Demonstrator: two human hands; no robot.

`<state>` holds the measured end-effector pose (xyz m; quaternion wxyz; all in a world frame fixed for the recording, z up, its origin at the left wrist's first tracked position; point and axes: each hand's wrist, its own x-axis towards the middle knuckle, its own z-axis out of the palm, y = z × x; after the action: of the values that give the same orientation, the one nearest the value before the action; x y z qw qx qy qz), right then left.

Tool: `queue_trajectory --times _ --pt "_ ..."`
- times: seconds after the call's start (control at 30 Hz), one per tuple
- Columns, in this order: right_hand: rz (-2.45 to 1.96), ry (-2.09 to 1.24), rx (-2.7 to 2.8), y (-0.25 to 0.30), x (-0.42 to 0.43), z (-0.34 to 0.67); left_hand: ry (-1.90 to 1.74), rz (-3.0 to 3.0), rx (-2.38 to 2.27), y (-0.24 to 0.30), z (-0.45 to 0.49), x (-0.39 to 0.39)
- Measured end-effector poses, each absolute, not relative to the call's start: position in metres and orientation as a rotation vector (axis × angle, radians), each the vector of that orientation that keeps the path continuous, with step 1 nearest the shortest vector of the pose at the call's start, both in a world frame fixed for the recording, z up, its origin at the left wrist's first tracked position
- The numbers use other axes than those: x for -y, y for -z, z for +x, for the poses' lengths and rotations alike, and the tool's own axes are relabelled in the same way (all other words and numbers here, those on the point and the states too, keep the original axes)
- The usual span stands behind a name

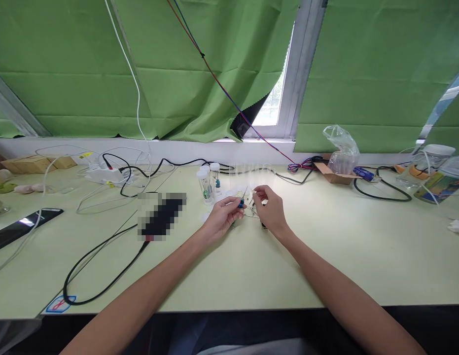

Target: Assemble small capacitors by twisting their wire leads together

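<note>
My left hand (pixel 224 216) is closed in a pinch on a small blue part (pixel 241 202) with thin metal leads, held just above the pale green table (pixel 343 256). My right hand (pixel 270 209) is closed too, its fingertips pinching a thin lead or wire (pixel 251 193) right beside the blue part. A few thin metal pins (pixel 251 213) lie on the table between the two hands. Just behind my left hand stand three small clear vials (pixel 210 183) with white caps, holding green and blue parts.
A blurred dark object (pixel 161 215) with a black cable (pixel 103 266) lies left of my hands. A phone (pixel 24 227) sits far left, a white power strip (pixel 103 173) at the back. A cardboard box (pixel 335 175) with a plastic bag, and jars (pixel 434 172), stand at the right.
</note>
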<state>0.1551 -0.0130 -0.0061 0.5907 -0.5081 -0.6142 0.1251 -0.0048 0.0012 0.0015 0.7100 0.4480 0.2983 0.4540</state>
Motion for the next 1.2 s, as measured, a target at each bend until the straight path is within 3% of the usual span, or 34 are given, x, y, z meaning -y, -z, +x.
queue_trajectory --times 0.47,1.2 --pt "-1.0 -0.036 1.461 -0.0003 0.0212 0.1532 -0.966 1.014 -0.649 -0.0009 -0.0041 0.001" --pt "-0.965 -0.014 1.532 0.0017 0.0202 0.1533 -0.941 1.042 -0.637 0.0017 -0.0043 0.0001"
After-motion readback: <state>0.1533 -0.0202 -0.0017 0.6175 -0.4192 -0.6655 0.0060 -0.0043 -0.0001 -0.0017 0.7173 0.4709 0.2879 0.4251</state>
